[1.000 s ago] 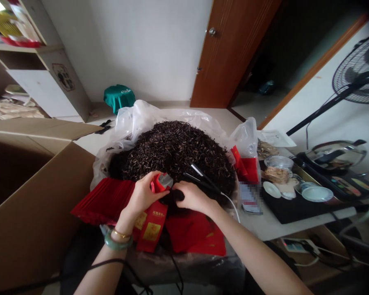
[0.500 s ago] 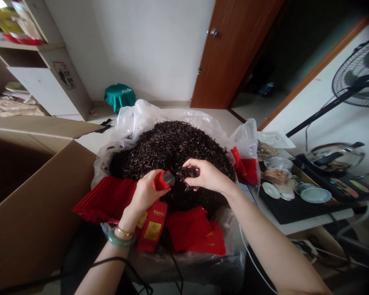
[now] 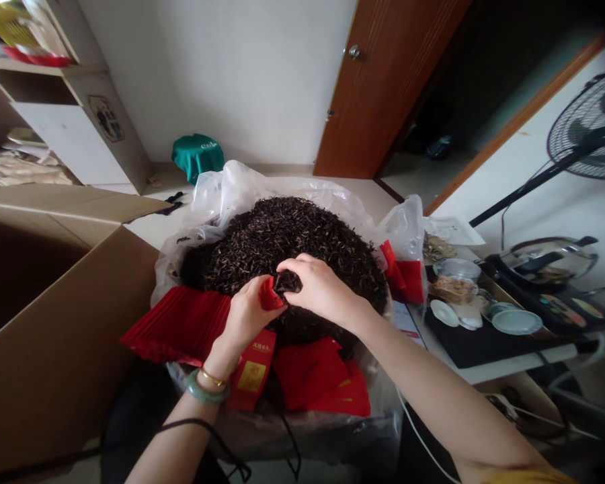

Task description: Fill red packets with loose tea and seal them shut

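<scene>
My left hand [image 3: 247, 308] is closed round a small red packet [image 3: 269, 294], its mouth facing right. At that mouth, my right hand [image 3: 315, 286] pinches a clump of dark, twisted tea leaves [image 3: 286, 282]; whether some are inside the packet I cannot tell. Both hands are above a large heap of loose tea [image 3: 292, 232] in a clear plastic bag [image 3: 232, 181]. Left of my left hand lies a dense row of red packets [image 3: 176, 326]. A red packet with a gold label [image 3: 252, 373] and several flat red packets [image 3: 323, 380] lie in front.
An open cardboard box [image 3: 75, 349] stands at the left. On the right, a side table [image 3: 514, 366] carries a plastic tub [image 3: 454, 279], small cups and a glass kettle [image 3: 549, 259]. More red packets [image 3: 408, 279] lie on the bag's right edge. A black cable [image 3: 196, 423] crosses by my left forearm.
My right hand has moved left with the tea leaves, from over the heap to the packet's mouth. My left hand still holds the packet in nearly the same place.
</scene>
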`<action>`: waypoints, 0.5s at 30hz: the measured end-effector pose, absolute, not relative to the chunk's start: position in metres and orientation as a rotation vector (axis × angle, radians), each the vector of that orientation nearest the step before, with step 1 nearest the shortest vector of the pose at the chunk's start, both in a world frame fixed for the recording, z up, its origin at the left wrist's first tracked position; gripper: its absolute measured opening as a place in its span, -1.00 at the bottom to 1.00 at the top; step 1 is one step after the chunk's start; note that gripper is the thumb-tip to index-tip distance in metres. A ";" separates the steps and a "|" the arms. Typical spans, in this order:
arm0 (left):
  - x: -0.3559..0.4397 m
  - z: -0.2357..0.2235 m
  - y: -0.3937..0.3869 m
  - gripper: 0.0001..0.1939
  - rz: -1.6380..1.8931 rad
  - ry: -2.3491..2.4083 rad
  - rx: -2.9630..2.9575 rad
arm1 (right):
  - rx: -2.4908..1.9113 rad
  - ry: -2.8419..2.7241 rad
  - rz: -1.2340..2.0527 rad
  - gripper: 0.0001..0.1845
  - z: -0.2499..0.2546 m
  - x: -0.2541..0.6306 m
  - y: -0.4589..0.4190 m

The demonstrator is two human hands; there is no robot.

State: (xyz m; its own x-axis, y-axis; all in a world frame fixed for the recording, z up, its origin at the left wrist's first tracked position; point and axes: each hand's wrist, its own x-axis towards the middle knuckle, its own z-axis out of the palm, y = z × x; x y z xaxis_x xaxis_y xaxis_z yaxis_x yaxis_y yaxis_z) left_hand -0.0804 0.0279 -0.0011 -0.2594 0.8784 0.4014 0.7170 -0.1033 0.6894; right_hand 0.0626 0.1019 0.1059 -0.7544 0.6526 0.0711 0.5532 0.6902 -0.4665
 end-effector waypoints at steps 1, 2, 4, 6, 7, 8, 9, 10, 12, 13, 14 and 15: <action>-0.080 -0.001 0.028 -0.50 1.300 1.972 1.782 | -0.965 -2.642 0.629 -0.53 0.104 0.062 0.101; -0.081 -0.002 0.028 -0.49 1.306 1.977 1.778 | -0.958 -2.609 0.634 -0.49 0.102 0.062 0.100; -0.081 -0.002 0.028 -0.47 1.318 1.984 1.767 | -0.928 -2.551 0.639 -0.44 0.097 0.063 0.099; -0.081 -0.003 0.028 -0.48 1.326 1.987 1.758 | -0.892 -2.514 0.626 -0.42 0.092 0.065 0.097; -0.081 -0.003 0.028 -0.48 1.327 1.989 1.756 | -0.880 -2.506 0.613 -0.43 0.090 0.066 0.097; -0.081 -0.004 0.028 -0.48 1.327 1.991 1.755 | -0.875 -2.508 0.592 -0.46 0.089 0.066 0.097; -0.081 -0.004 0.029 -0.49 1.328 1.994 1.755 | -0.880 -2.521 0.565 -0.51 0.088 0.067 0.097; -0.081 -0.004 0.029 -0.49 1.328 1.996 1.756 | -0.891 -2.544 0.534 -0.57 0.087 0.067 0.097; -0.080 -0.005 0.029 -0.49 1.330 1.997 1.769 | -0.918 -2.619 0.470 -0.71 0.088 0.067 0.097; -0.080 -0.005 0.029 -0.49 1.330 1.997 1.778 | -0.934 -2.663 0.436 -0.75 0.089 0.067 0.096; -0.079 -0.006 0.029 -0.49 1.329 1.998 1.785 | -0.951 -2.706 0.406 -0.78 0.090 0.066 0.096; -0.079 -0.006 0.030 -0.49 1.325 1.999 1.788 | -0.969 -2.744 0.379 -0.80 0.091 0.065 0.094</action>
State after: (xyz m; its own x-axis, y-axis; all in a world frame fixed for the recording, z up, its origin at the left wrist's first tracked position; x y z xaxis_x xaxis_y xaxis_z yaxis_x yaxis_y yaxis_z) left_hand -0.0787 0.0295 -0.0059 -0.2781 0.8606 0.4267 0.7280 -0.1010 0.6781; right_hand 0.0652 0.0943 0.0915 -0.7629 0.6375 0.1075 0.5844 0.7511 -0.3070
